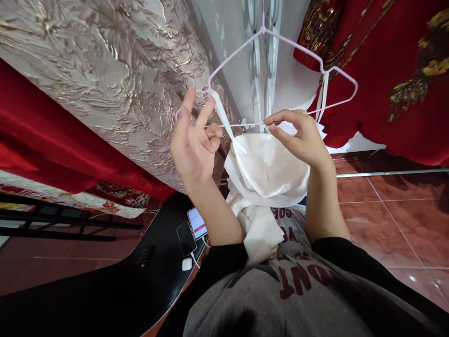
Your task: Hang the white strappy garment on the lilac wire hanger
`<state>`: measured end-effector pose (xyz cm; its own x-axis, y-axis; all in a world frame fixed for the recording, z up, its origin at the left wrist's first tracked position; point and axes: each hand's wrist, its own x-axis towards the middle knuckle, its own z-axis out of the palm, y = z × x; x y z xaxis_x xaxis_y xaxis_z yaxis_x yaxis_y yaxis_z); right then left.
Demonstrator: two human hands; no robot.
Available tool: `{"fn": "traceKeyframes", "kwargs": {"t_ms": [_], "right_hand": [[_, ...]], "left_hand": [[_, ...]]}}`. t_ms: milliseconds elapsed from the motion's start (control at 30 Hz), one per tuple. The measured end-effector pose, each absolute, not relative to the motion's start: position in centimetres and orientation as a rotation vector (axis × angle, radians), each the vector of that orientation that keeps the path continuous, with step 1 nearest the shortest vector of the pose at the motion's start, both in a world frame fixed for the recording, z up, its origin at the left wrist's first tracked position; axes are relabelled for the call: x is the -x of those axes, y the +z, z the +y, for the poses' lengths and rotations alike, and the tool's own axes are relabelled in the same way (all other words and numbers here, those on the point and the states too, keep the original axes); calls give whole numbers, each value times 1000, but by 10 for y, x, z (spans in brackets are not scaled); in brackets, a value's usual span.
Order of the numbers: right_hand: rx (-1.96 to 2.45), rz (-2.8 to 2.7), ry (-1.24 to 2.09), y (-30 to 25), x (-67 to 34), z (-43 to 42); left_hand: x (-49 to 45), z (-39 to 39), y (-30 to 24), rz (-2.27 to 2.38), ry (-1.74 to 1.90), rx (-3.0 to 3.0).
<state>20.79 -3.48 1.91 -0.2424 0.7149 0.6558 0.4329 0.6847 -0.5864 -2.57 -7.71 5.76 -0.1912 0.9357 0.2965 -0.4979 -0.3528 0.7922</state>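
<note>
A pale pink hanger (pixel 235 55) is in front of me, with a white strap looped over each shoulder. From the straps (pixel 222 114) hangs a white garment (pixel 273 164), its cups facing up and its cloth draped down toward my lap. My left hand (pixel 194 145) is at the hanger's left end beside the strap, palm toward me. Two of its fingers stretch up and apart while the others curl. With thumb and fingertips, my right hand (pixel 301 135) pinches the lower bar of the hanger near its middle, above the garment.
Left, a beige embossed cloth (pixel 105 79) and red fabric (pixel 84 150) hang close. Red garments with gold decoration (pixel 386 65) hang at the right. A black bench (pixel 140 267) holds two phones (pixel 186 238) with cables and a small white case (pixel 187 264). Reddish floor tiles (pixel 382 220) lie below.
</note>
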Motion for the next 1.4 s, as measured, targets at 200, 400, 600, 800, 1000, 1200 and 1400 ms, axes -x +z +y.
{"fn": "traceKeyframes", "kwargs": {"t_ms": [200, 400, 600, 800, 1000, 1200, 1400], "right_hand": [[875, -1899, 374, 19, -210, -34], [887, -1879, 347, 18, -211, -32], [852, -1892, 361, 17, -207, -31], [811, -1861, 361, 16, -201, -34], [823, -1141, 71, 8, -223, -13], [997, -1167, 364, 15, -239, -8], [934, -1100, 214, 27, -233, -17]], "left_hand": [[41, -83, 58, 496, 1896, -996], [82, -66, 21, 993, 2024, -980], [82, -54, 20, 703, 1855, -740], [39, -48, 28, 691, 1648, -832], [24, -37, 24, 724, 1674, -896], [29, -35, 21, 661, 1712, -861], [33, -28, 9, 555, 1769, -935]]}}
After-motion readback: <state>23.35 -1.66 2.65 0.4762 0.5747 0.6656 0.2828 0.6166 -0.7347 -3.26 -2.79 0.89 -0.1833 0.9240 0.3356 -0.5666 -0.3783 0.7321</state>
